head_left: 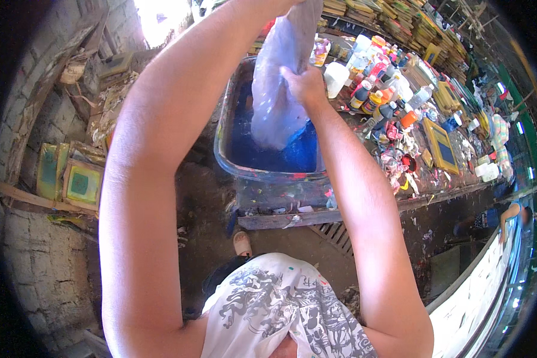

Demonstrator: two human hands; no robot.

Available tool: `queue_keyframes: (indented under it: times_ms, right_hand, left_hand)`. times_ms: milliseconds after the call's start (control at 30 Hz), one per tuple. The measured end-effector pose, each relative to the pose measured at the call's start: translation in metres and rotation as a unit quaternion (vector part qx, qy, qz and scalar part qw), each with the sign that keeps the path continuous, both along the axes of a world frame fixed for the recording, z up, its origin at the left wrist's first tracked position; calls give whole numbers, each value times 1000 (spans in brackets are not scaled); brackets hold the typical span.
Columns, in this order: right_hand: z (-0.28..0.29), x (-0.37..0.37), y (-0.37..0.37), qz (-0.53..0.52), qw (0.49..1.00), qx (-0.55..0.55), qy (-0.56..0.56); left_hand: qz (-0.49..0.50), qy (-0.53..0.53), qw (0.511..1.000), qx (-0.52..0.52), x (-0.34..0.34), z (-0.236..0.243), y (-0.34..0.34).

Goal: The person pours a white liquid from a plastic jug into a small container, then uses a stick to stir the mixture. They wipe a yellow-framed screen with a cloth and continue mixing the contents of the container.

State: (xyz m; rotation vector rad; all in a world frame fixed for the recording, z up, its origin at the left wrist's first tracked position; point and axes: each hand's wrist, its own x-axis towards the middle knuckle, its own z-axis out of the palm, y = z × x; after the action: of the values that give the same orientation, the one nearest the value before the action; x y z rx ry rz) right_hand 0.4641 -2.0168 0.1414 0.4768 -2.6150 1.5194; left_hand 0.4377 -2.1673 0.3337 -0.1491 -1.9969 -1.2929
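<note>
A wet, grey-lavender cloth (274,89) hangs in long folds over a dark-rimmed tub (224,152). Its lower end reaches down to the deep blue liquid (250,156) inside. My right hand (307,85) is closed on the cloth's right side, partway up, with the thumb pressed over a fold. At the upper edge of the picture, my left hand (285,5) is raised to the top part of the cloth, which stretches upward there. The frame cuts off most of its fingers.
Right of the tub, a cluttered table (316,219) carries many bottles (364,95), crumpled rags (394,161) and a yellow screen frame (441,146). More frames (80,185) lean at the left wall. Stacked wooden frames (400,24) fill the back. Another person (510,215) is at far right.
</note>
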Motion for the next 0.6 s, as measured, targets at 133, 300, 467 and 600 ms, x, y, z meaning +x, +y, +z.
queue_keyframes:
  times_ms: [133, 300, 467, 600]
  right_hand:
    - [-63, -34, 6, -120, 938, -320, -56]
    - [-41, -23, -33, 50, 799, -580, -153]
    - [-73, -8, -51, -32, 854, -510, -100]
    - [-78, 33, -114, -70, 969, -236, -20]
  left_hand:
    - [86, -29, 993, -80, -35, -96, -33]
    - [-31, -338, 935, 98, 12, -242, -50]
    - [-363, -290, 642, 610, 13, -284, -2]
    - [-359, -89, 766, 525, -53, -383, -106]
